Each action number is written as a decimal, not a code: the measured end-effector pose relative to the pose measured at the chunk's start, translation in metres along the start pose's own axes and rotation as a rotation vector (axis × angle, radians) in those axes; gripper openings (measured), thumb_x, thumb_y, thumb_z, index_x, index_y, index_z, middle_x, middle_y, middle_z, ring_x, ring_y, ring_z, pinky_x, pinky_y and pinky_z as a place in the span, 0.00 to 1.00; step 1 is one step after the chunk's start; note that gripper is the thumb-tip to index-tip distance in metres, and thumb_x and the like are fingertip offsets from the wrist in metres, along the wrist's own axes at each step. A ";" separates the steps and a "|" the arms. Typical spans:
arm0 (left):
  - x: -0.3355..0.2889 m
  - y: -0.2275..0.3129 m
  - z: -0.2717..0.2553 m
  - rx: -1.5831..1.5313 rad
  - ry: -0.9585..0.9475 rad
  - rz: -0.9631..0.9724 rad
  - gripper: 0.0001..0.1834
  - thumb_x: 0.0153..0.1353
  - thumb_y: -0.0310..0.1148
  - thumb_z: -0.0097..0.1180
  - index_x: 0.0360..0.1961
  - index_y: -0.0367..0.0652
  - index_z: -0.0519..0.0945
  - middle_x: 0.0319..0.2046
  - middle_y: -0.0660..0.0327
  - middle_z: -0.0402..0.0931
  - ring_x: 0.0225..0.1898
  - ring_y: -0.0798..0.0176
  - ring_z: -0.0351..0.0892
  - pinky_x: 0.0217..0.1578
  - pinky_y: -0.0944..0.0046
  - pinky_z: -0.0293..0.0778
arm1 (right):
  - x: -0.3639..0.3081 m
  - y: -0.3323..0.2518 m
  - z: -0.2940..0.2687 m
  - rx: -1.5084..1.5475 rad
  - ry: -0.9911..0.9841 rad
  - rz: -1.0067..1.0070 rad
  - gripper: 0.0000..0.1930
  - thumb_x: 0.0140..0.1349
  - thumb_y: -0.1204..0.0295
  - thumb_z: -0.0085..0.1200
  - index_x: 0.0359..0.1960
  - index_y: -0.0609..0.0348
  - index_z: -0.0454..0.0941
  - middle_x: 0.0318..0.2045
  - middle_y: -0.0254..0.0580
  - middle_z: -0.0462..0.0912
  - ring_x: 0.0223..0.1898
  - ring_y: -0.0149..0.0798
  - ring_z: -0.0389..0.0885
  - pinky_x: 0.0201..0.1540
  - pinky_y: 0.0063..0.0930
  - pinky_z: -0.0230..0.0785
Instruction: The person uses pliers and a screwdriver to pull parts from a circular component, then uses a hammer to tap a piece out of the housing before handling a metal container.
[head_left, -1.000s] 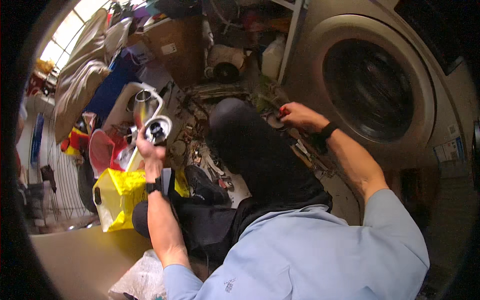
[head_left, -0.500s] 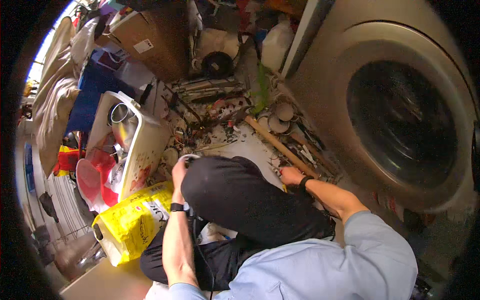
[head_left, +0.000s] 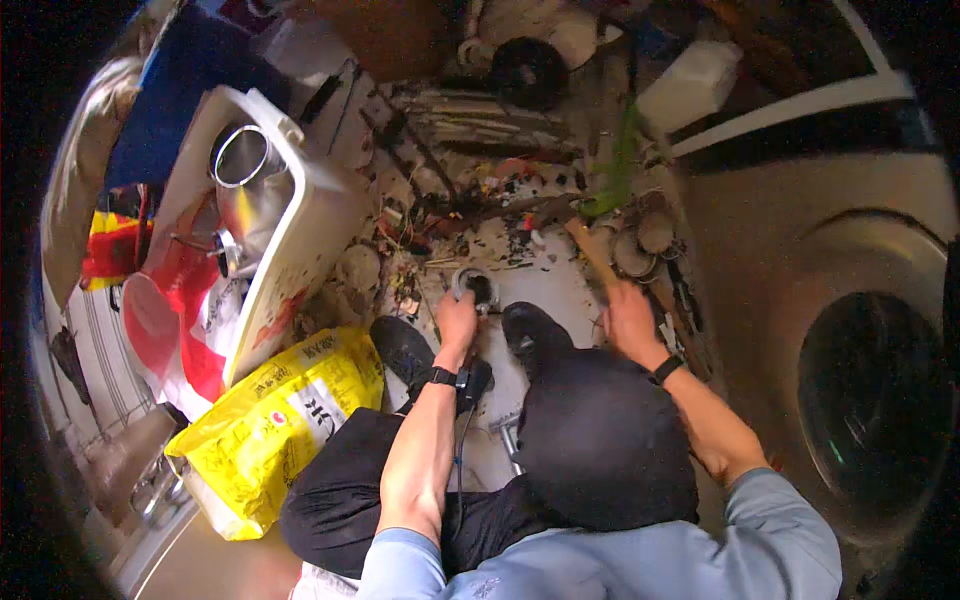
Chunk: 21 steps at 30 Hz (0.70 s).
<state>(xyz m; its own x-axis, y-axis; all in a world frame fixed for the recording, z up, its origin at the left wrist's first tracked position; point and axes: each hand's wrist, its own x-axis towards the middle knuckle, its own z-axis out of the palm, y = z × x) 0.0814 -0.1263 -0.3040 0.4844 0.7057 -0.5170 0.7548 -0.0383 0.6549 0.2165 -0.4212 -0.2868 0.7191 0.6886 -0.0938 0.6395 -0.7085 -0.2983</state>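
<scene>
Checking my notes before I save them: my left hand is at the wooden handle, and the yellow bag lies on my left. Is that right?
Not quite: the head view shows your right hand at the wooden handle. The yellow bag does lie on your left.

From the left side of the wearer's head, the wide fisheye view looks steeply down from near, over the light-blue fabric shirt (head_left: 620, 560) at its lower edge, facing the bare left hand (head_left: 457, 322), bare right hand (head_left: 631, 325) and littered white floor (head_left: 552, 288), edges curving toward its round dark rim.
</scene>
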 end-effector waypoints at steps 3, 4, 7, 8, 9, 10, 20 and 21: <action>0.014 -0.018 0.009 0.060 -0.023 -0.044 0.22 0.62 0.41 0.56 0.43 0.27 0.79 0.41 0.35 0.82 0.47 0.34 0.82 0.47 0.44 0.74 | 0.038 0.024 0.017 -0.080 -0.100 0.120 0.17 0.57 0.72 0.59 0.46 0.64 0.73 0.43 0.59 0.77 0.46 0.60 0.78 0.45 0.52 0.75; 0.017 -0.014 0.020 0.025 -0.067 -0.076 0.23 0.62 0.42 0.56 0.44 0.27 0.79 0.43 0.33 0.81 0.50 0.32 0.80 0.51 0.44 0.72 | 0.039 0.047 0.029 -0.128 -0.095 0.113 0.17 0.57 0.70 0.59 0.47 0.64 0.74 0.42 0.58 0.79 0.44 0.61 0.79 0.44 0.52 0.75; 0.026 -0.032 0.013 -0.028 -0.117 -0.102 0.23 0.61 0.41 0.58 0.46 0.30 0.80 0.46 0.35 0.82 0.51 0.33 0.80 0.51 0.46 0.73 | 0.060 0.052 0.049 -0.052 -0.283 0.191 0.20 0.57 0.66 0.60 0.48 0.65 0.75 0.40 0.60 0.82 0.43 0.62 0.82 0.44 0.52 0.76; 0.027 -0.040 0.003 -0.060 -0.108 -0.097 0.22 0.60 0.41 0.59 0.46 0.31 0.80 0.45 0.36 0.82 0.50 0.34 0.80 0.51 0.47 0.73 | 0.072 0.036 0.047 -0.035 -0.296 0.173 0.20 0.57 0.66 0.60 0.48 0.65 0.75 0.40 0.60 0.82 0.43 0.62 0.82 0.44 0.52 0.76; 0.027 -0.047 -0.006 -0.051 -0.090 -0.114 0.22 0.60 0.41 0.59 0.46 0.31 0.80 0.45 0.36 0.82 0.50 0.34 0.80 0.51 0.47 0.73 | 0.083 0.024 0.039 0.079 -0.398 0.269 0.21 0.57 0.65 0.60 0.49 0.66 0.76 0.40 0.61 0.83 0.43 0.63 0.82 0.45 0.53 0.76; 0.026 -0.044 -0.003 -0.046 -0.105 -0.097 0.22 0.59 0.40 0.60 0.47 0.31 0.80 0.45 0.37 0.82 0.50 0.34 0.81 0.51 0.47 0.74 | 0.089 0.024 0.027 0.167 -0.490 0.384 0.23 0.57 0.63 0.61 0.49 0.66 0.76 0.40 0.62 0.84 0.43 0.63 0.83 0.46 0.54 0.76; 0.022 -0.019 -0.007 0.255 0.087 0.110 0.18 0.58 0.41 0.68 0.35 0.34 0.82 0.27 0.40 0.82 0.35 0.33 0.83 0.37 0.41 0.76 | 0.056 -0.013 -0.020 0.395 -0.250 0.190 0.21 0.57 0.66 0.61 0.48 0.65 0.71 0.36 0.64 0.78 0.42 0.71 0.78 0.43 0.54 0.72; 0.022 -0.016 -0.009 0.257 0.097 0.109 0.18 0.58 0.41 0.68 0.35 0.34 0.82 0.27 0.40 0.82 0.35 0.33 0.83 0.37 0.41 0.76 | 0.055 -0.023 -0.031 0.444 -0.210 0.123 0.23 0.57 0.70 0.63 0.52 0.62 0.69 0.36 0.65 0.78 0.42 0.71 0.78 0.43 0.54 0.72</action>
<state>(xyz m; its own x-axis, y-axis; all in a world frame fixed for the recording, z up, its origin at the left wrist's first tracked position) 0.0757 -0.1034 -0.3211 0.5339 0.7513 -0.3879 0.7936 -0.2869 0.5366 0.2495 -0.3718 -0.2555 0.6823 0.6526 -0.3295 0.3434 -0.6840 -0.6436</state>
